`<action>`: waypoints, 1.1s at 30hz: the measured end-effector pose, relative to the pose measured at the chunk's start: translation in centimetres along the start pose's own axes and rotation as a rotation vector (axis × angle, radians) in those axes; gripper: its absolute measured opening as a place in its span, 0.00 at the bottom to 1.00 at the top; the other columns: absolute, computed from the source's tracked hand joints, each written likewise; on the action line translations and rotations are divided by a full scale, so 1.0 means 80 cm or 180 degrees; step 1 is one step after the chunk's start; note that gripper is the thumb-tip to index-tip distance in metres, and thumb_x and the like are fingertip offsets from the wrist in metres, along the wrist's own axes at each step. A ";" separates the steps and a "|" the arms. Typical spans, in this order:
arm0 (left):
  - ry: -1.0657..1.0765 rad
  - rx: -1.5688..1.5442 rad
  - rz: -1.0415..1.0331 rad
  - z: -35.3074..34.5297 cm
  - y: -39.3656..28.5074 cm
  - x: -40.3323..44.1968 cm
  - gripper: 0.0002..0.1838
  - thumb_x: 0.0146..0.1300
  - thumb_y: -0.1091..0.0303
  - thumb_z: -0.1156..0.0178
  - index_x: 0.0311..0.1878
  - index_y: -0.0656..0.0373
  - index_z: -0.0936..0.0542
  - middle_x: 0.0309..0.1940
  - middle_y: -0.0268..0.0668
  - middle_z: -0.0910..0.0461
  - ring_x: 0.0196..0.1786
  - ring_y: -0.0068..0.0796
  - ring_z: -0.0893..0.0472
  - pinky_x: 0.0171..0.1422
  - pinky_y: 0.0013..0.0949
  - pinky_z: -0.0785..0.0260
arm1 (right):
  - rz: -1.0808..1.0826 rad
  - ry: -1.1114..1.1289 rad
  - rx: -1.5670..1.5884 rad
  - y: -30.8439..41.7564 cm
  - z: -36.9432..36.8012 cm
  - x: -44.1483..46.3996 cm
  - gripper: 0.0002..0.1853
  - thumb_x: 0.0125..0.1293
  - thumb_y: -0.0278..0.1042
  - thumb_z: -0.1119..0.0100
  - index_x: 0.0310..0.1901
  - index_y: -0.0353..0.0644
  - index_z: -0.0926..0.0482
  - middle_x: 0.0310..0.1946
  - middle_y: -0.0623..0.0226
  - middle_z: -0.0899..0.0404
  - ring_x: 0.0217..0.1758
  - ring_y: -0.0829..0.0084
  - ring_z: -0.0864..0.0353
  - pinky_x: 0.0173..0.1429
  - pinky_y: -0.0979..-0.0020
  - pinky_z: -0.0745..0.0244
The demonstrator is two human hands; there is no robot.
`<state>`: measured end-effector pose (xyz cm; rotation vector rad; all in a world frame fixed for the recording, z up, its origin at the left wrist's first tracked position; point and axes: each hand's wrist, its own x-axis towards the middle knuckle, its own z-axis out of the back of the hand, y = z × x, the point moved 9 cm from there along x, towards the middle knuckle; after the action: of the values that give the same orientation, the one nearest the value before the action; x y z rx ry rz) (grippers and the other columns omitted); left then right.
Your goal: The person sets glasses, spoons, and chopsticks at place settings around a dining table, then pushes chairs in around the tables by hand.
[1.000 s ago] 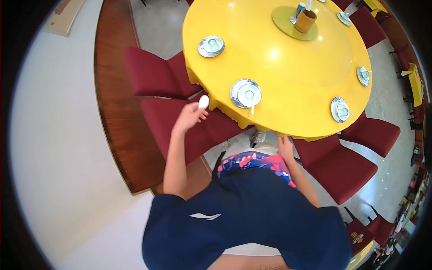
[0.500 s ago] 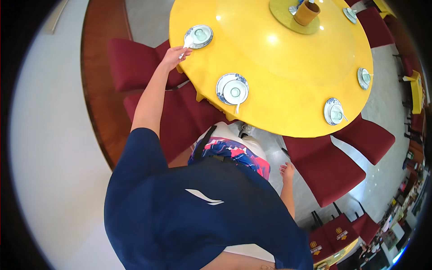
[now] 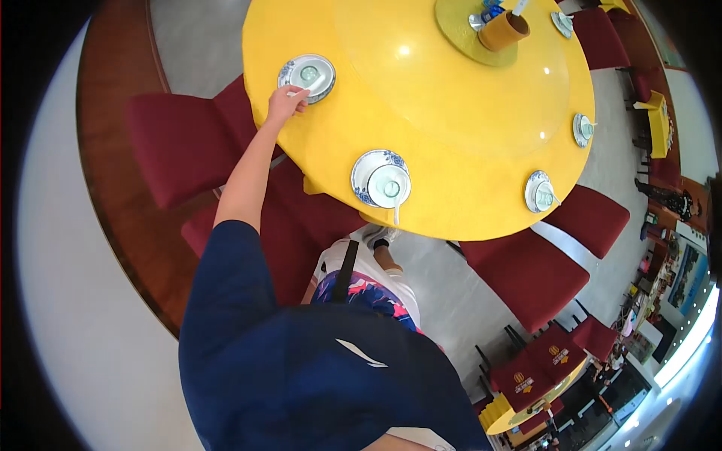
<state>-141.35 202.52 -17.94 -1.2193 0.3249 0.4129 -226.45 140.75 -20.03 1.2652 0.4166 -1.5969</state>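
My left hand (image 3: 286, 103) reaches over the yellow-covered table's edge, fingers closed on the handle of a white spoon (image 3: 317, 84). The spoon lies across a small white bowl (image 3: 321, 66) and beside a clear glass cup (image 3: 309, 74). Under the bowl is a plate (image 3: 285, 73) with a blue floral rim. Nearer to me is another patterned plate (image 3: 361, 192), bearing a bowl, a glass cup (image 3: 391, 189) and a white spoon (image 3: 396, 213). My right hand is out of view.
The round yellow-covered table (image 3: 451, 180) carries more place settings and a brown cylindrical holder (image 3: 502, 31) on its turntable. Dark red chairs (image 3: 526, 278) surround it. A dark red chair (image 3: 180, 146) stands beside my outstretched arm, with a white wall (image 3: 53, 263) further left.
My left hand has moved the spoon inward, laying it over the bowl. My right hand has left the view. The camera has shifted, and my feet have moved.
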 end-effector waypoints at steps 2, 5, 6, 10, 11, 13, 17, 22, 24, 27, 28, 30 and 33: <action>-0.0176 0.0192 -0.0004 0.001 0.007 0.007 0.20 0.60 0.55 0.30 0.46 0.60 0.20 0.28 0.35 0.15 0.22 0.21 0.19 0.27 0.25 0.29 | 0.0025 -0.0236 -0.0056 0.033 -0.009 -0.036 0.17 0.69 0.36 0.52 0.50 0.30 0.26 0.32 0.52 0.18 0.27 0.67 0.18 0.33 0.69 0.22; -0.0537 0.0209 -0.0181 0.012 0.000 0.008 0.26 0.58 0.53 0.29 0.52 0.60 0.25 0.27 0.37 0.16 0.20 0.24 0.20 0.24 0.26 0.30 | 0.1219 -0.0097 -0.1296 0.095 -0.040 -0.051 0.17 0.70 0.38 0.52 0.50 0.34 0.25 0.32 0.55 0.18 0.28 0.69 0.18 0.32 0.70 0.25; -0.0518 0.0467 -0.0196 0.014 -0.008 0.000 0.30 0.58 0.51 0.29 0.55 0.60 0.28 0.27 0.40 0.16 0.23 0.30 0.17 0.29 0.32 0.27 | 0.1256 -0.0092 -0.1301 0.117 -0.051 -0.052 0.17 0.70 0.38 0.52 0.50 0.34 0.25 0.32 0.55 0.18 0.28 0.69 0.18 0.32 0.70 0.25; -0.1162 0.1557 -0.0417 0.033 -0.019 -0.042 0.36 0.62 0.41 0.38 0.61 0.59 0.33 0.31 0.51 0.17 0.35 0.52 0.15 0.43 0.49 0.24 | 0.0225 0.0103 -0.0554 0.170 -0.079 -0.073 0.15 0.70 0.42 0.52 0.50 0.42 0.24 0.32 0.63 0.17 0.28 0.72 0.18 0.29 0.72 0.31; -0.1300 0.1718 -0.0351 0.032 -0.021 -0.064 0.36 0.64 0.38 0.43 0.63 0.59 0.35 0.32 0.53 0.17 0.39 0.57 0.17 0.44 0.53 0.26 | 0.0194 0.0196 -0.0475 0.178 -0.090 -0.070 0.15 0.70 0.44 0.52 0.50 0.45 0.24 0.32 0.65 0.17 0.28 0.73 0.18 0.28 0.72 0.33; -0.1527 0.1987 -0.0363 0.020 -0.024 -0.127 0.34 0.69 0.39 0.50 0.66 0.57 0.38 0.34 0.56 0.18 0.41 0.60 0.18 0.45 0.56 0.27 | 0.0273 0.0148 -0.0517 0.175 -0.085 -0.057 0.15 0.70 0.44 0.51 0.50 0.44 0.25 0.31 0.65 0.17 0.27 0.73 0.19 0.29 0.72 0.31; -0.1766 0.1312 -0.0276 -0.047 0.023 -0.265 0.23 0.74 0.46 0.56 0.53 0.58 0.28 0.35 0.55 0.18 0.43 0.59 0.19 0.46 0.56 0.28 | 0.0216 0.0459 -0.0274 0.128 -0.074 -0.030 0.16 0.70 0.43 0.50 0.53 0.44 0.26 0.35 0.62 0.18 0.31 0.70 0.19 0.33 0.67 0.26; -0.1098 -0.0351 0.0520 -0.170 0.140 -0.424 0.25 0.74 0.53 0.56 0.27 0.61 0.23 0.16 0.37 0.24 0.19 0.27 0.22 0.27 0.33 0.28 | 0.0382 0.0712 0.0119 0.023 -0.043 0.039 0.15 0.72 0.42 0.53 0.51 0.43 0.25 0.33 0.61 0.17 0.27 0.72 0.19 0.30 0.69 0.28; -0.1051 -0.0423 0.0670 -0.210 0.169 -0.481 0.24 0.74 0.54 0.55 0.26 0.61 0.23 0.16 0.36 0.23 0.19 0.26 0.22 0.25 0.32 0.28 | 0.1687 0.0976 -0.0505 0.000 -0.020 0.067 0.16 0.71 0.42 0.53 0.52 0.43 0.26 0.32 0.61 0.17 0.26 0.71 0.20 0.30 0.69 0.27; -0.0922 -0.0278 0.0713 -0.253 0.184 -0.551 0.23 0.73 0.56 0.54 0.25 0.61 0.23 0.16 0.35 0.24 0.18 0.26 0.23 0.24 0.32 0.29 | 0.1417 0.0602 -0.0266 -0.058 0.035 0.109 0.17 0.70 0.42 0.53 0.53 0.42 0.27 0.30 0.61 0.18 0.25 0.72 0.21 0.29 0.68 0.27; -0.0844 -0.0128 0.0611 -0.274 0.180 -0.566 0.23 0.73 0.56 0.54 0.25 0.61 0.24 0.16 0.35 0.24 0.18 0.26 0.24 0.24 0.32 0.29 | 0.0980 0.0659 0.0243 -0.078 0.051 0.127 0.18 0.69 0.42 0.53 0.54 0.41 0.27 0.30 0.62 0.19 0.25 0.72 0.22 0.28 0.68 0.28; -0.0487 0.0054 0.0437 -0.329 0.163 -0.598 0.22 0.72 0.57 0.53 0.24 0.62 0.24 0.15 0.35 0.26 0.17 0.26 0.25 0.24 0.32 0.29 | 0.0462 0.0674 0.1115 -0.118 0.090 0.169 0.18 0.69 0.42 0.54 0.54 0.41 0.27 0.29 0.62 0.20 0.24 0.73 0.23 0.26 0.70 0.29; 0.0461 0.0299 0.0213 -0.435 0.146 -0.647 0.22 0.71 0.59 0.51 0.24 0.63 0.24 0.15 0.34 0.26 0.17 0.24 0.25 0.23 0.30 0.31 | 0.0247 0.0275 0.1973 -0.162 0.150 0.171 0.17 0.70 0.42 0.52 0.53 0.41 0.27 0.29 0.63 0.20 0.24 0.74 0.23 0.25 0.72 0.31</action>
<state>-193.19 166.06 -15.12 -1.1510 0.5054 0.3637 -242.89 130.45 -31.16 1.7909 -0.0939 -1.6677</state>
